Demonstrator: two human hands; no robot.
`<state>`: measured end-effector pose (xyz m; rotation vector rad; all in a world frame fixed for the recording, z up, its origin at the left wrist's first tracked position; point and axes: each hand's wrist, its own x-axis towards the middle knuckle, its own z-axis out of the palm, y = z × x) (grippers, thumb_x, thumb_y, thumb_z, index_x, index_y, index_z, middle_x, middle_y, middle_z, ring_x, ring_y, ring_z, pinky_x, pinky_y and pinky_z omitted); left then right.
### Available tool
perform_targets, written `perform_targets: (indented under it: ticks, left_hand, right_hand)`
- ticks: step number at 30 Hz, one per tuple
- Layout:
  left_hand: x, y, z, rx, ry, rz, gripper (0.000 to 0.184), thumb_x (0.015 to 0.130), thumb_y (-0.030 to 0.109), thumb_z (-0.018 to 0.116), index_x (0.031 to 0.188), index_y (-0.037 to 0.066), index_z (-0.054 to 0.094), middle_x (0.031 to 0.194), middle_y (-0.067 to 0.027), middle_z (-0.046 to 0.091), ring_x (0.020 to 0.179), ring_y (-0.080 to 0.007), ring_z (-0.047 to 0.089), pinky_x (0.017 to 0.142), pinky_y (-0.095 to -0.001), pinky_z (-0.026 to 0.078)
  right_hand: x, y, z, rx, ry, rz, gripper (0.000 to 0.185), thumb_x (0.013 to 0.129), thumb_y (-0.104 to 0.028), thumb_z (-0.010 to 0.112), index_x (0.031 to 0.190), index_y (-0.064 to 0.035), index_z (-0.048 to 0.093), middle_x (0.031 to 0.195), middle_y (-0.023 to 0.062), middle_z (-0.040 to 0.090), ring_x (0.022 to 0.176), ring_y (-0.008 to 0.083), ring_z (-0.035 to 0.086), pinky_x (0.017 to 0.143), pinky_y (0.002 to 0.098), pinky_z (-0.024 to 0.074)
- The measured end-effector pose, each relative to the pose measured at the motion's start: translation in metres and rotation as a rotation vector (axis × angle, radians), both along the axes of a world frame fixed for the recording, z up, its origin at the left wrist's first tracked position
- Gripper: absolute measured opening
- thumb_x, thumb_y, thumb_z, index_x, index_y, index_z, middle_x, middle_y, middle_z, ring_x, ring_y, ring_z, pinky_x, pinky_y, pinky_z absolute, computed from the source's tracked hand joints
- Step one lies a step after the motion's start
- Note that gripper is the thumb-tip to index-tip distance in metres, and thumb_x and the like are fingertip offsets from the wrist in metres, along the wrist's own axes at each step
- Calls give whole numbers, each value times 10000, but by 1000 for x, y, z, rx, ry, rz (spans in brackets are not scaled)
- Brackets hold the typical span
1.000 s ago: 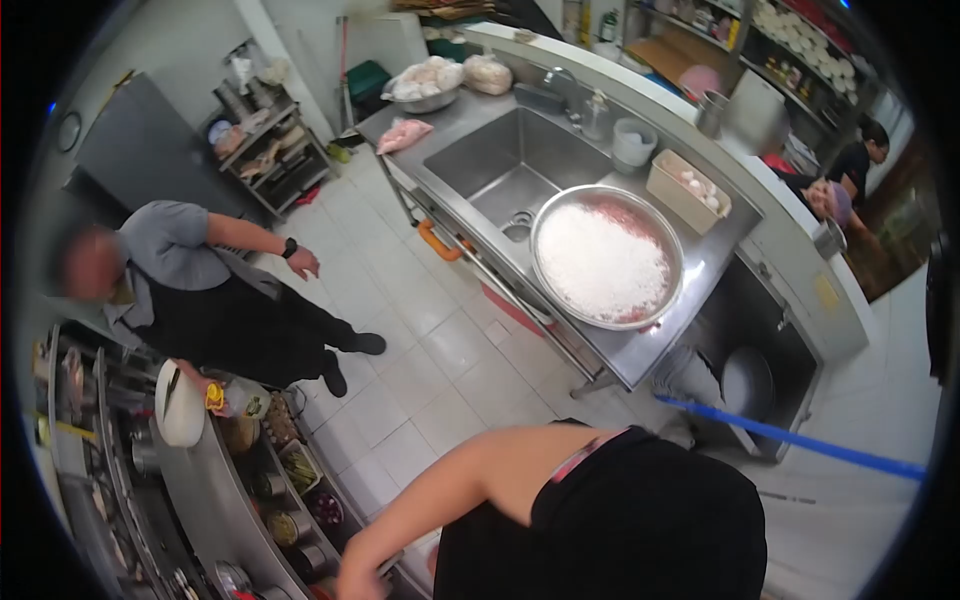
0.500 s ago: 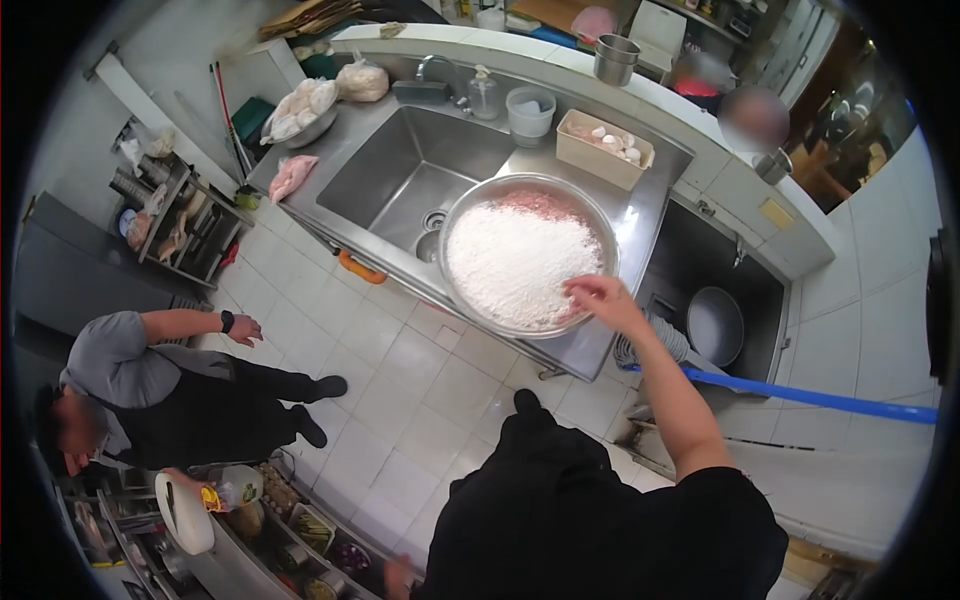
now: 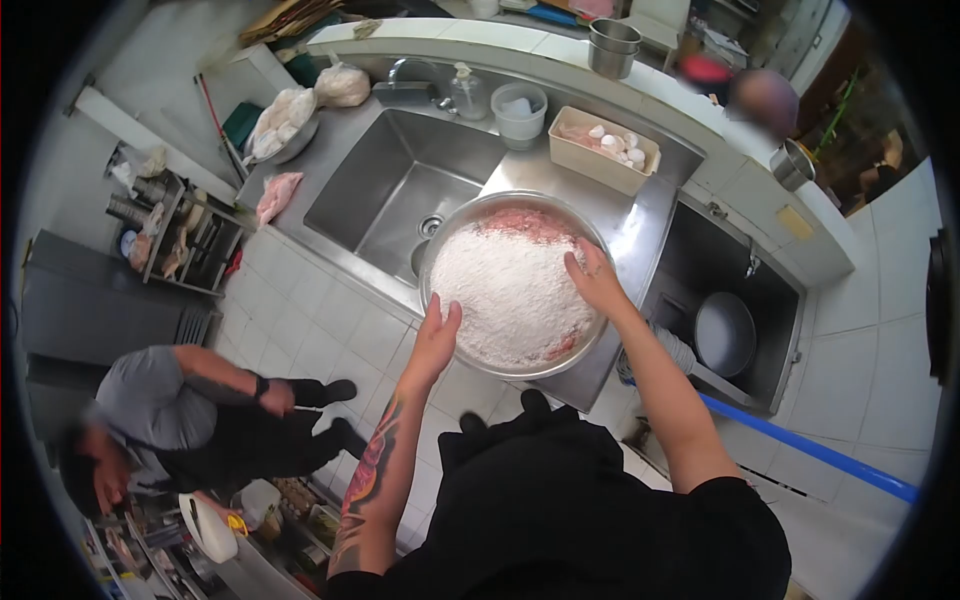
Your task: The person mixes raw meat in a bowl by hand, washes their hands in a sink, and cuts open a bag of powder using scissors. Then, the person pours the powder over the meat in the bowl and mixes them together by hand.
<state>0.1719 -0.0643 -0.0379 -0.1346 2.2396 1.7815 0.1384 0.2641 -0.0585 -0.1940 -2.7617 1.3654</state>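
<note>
A wide metal bowl (image 3: 437,222) stands on the steel counter, overhanging the sink's edge. In it a mound of white powder (image 3: 505,290) covers pink ground meat (image 3: 525,225), which shows at the far rim and in a small patch near the front. My left hand (image 3: 436,338) is at the bowl's near left rim, thumb inside and fingers along the outside. Across from it, my right hand (image 3: 598,282) is over the right rim, thumb reaching in above the powder. Both hands seem to grip the bowl; some fingers are hidden.
Behind the bowl stand a steel sink (image 3: 350,190), a white tub (image 3: 518,115) and a beige bin (image 3: 605,155) with meat and white pieces. A second sink (image 3: 690,240) holds a metal pot (image 3: 725,333). A blue hose (image 3: 810,448) crosses at right. A co-worker (image 3: 175,410) stands at left.
My left hand has come up from low by the containers to the bowl's left rim. My right hand has moved from the front right to the right rim. The bowl sits slightly nearer me.
</note>
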Motion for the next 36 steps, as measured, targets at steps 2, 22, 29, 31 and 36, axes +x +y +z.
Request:
perform_targets:
  ticks: [2, 22, 29, 31, 36]
  left_hand:
    - [-23, 4, 0, 132, -345, -1, 1012, 950, 683, 444, 1570, -3, 33, 1638, -227, 77, 1522, -319, 105, 1197, -515, 185]
    - [-110, 72, -45, 1030, -769, -56, 831, 972, 700, 342, 1504, 61, 343, 1475, -148, 462, 1361, -302, 444, 1135, -462, 347]
    - [-150, 63, -43, 910, -1026, -351, 825, 953, 733, 318, 1466, 94, 415, 1397, -156, 543, 1310, -320, 502, 1090, -504, 398]
    - [-155, 61, -29, 842, -1074, -408, 806, 962, 703, 352, 1485, 91, 395, 1443, -157, 502, 1361, -323, 446, 1123, -528, 345]
    - [-159, 54, 9, 355, -890, -613, 656, 1007, 552, 431, 1461, 78, 443, 1438, -140, 511, 1309, -302, 493, 1128, -453, 337]
  right_hand:
    - [-22, 1, -10, 13, -63, 9, 757, 1002, -534, 457, 1435, 83, 386, 1438, 291, 456, 1352, 390, 445, 1138, 416, 334]
    - [-143, -54, 0, -96, -1018, 45, 668, 857, -552, 585, 1329, -81, 616, 1291, 125, 650, 1189, 230, 603, 995, 360, 463]
    - [-46, -122, 65, 295, -427, 35, 356, 842, -336, 657, 1080, -72, 687, 1117, 164, 688, 1117, 325, 627, 1074, 498, 354]
    - [-6, -156, 40, 445, -225, -135, 383, 829, -287, 672, 1140, -64, 658, 1206, 159, 638, 1200, 336, 566, 1087, 535, 327]
    - [48, -202, 35, 700, -102, -229, 593, 814, -240, 691, 1354, -48, 537, 1498, 201, 397, 1434, 438, 282, 1110, 677, 209]
